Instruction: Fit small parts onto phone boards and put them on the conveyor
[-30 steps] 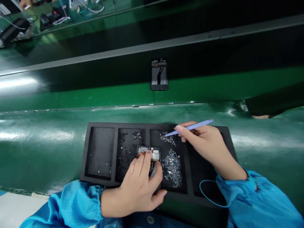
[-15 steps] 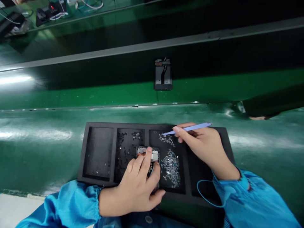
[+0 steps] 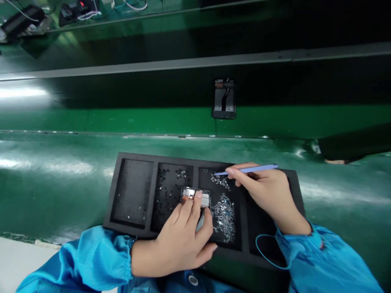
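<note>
A black tray [image 3: 195, 175] with several compartments lies in front of me. My left hand [image 3: 185, 236] is closed around an opened phone [image 3: 205, 198], held over the divider between the second and third compartments, one fingertip on its inner parts. My right hand [image 3: 269, 189] pinches lavender tweezers [image 3: 255, 168], their tip low over the small parts [image 3: 220, 181] at the top of the third compartment. A larger heap of small silvery parts [image 3: 225, 219] lies below them. Dark small parts [image 3: 163, 191] are scattered in the second compartment.
Another opened phone frame [image 3: 224, 99] lies on the green surface beyond the tray. A grey rail [image 3: 183, 62] crosses behind it. Devices with cables [image 3: 76, 12] stand at the far left. A blue cord [image 3: 265, 256] loops by my right sleeve. At the right edge, part of a dark sleeve [image 3: 357, 142] shows.
The view has shifted, so the tray and far phone frame appear slightly further right. Both hands keep their holds, and the tweezers' tip stays over the same group of parts.
</note>
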`<action>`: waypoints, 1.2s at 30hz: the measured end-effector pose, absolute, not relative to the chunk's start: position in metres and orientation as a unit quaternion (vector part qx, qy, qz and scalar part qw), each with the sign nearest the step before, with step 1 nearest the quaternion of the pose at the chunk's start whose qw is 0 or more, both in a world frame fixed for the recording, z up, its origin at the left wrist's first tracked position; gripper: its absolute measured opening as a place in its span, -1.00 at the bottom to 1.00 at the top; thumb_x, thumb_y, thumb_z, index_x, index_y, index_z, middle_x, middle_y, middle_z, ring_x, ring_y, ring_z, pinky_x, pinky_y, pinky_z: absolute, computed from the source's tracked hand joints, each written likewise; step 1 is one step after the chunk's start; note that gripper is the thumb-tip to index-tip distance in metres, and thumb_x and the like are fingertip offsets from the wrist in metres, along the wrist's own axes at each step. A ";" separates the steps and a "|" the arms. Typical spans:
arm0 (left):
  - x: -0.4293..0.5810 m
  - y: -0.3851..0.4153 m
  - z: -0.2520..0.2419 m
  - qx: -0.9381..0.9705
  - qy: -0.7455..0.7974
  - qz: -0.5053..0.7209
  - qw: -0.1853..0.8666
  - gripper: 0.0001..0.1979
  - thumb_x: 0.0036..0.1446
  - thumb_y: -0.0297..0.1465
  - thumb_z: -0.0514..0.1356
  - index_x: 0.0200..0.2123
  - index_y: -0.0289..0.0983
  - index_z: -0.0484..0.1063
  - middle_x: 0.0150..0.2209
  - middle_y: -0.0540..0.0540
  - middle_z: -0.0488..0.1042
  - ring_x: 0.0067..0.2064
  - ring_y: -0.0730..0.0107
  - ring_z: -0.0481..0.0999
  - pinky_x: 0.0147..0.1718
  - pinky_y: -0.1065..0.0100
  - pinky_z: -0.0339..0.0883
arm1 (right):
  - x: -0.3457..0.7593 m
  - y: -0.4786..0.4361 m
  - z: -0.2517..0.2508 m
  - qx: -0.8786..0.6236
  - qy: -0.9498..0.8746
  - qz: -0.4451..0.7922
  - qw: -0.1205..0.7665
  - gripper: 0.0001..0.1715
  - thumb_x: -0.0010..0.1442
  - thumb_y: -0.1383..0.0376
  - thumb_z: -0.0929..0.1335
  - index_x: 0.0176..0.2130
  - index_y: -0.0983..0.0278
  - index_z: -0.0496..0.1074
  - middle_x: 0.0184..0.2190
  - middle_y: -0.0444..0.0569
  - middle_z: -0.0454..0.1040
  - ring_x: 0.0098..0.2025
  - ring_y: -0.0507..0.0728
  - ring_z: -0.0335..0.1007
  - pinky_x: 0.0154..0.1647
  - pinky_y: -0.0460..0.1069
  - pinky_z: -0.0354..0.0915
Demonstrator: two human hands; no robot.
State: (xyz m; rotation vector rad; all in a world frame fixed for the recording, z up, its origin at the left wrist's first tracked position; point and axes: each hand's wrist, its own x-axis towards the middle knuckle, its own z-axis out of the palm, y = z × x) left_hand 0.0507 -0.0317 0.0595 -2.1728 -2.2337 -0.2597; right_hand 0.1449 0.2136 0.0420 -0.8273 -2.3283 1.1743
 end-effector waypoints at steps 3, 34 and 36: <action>0.054 -0.033 0.059 -0.694 -0.715 -0.079 0.034 -0.35 0.36 -0.05 0.09 0.25 -0.48 0.30 0.27 -0.56 0.35 0.21 -0.23 0.45 0.22 0.03 0.14 | 0.149 0.208 0.043 -0.262 -0.847 0.405 0.224 -0.75 0.31 0.06 0.47 -0.35 0.10 0.63 -0.40 -0.09 0.66 -0.40 0.23 0.61 -0.35 0.12 0.53; 0.058 -0.037 0.050 -0.669 -0.731 -0.131 0.034 -0.42 0.39 -0.10 0.07 0.22 -0.46 0.35 0.17 -0.51 0.43 0.27 -0.40 0.39 0.28 -0.11 0.05 | 0.113 0.163 0.053 -0.074 -0.819 0.534 0.196 -0.79 0.48 0.26 0.29 -0.13 0.16 0.54 -0.21 0.00 0.68 -0.16 0.20 0.64 -0.20 0.11 0.56; 0.058 -0.037 0.050 -0.670 -0.730 -0.130 0.033 -0.42 0.40 -0.10 0.05 0.22 -0.46 0.34 0.18 -0.51 0.42 0.28 -0.41 0.37 0.28 -0.11 0.05 | 0.118 0.164 0.047 -0.081 -0.820 0.528 0.206 -0.78 0.49 0.26 0.28 -0.12 0.16 0.53 -0.22 0.00 0.68 -0.17 0.20 0.64 -0.20 0.12 0.56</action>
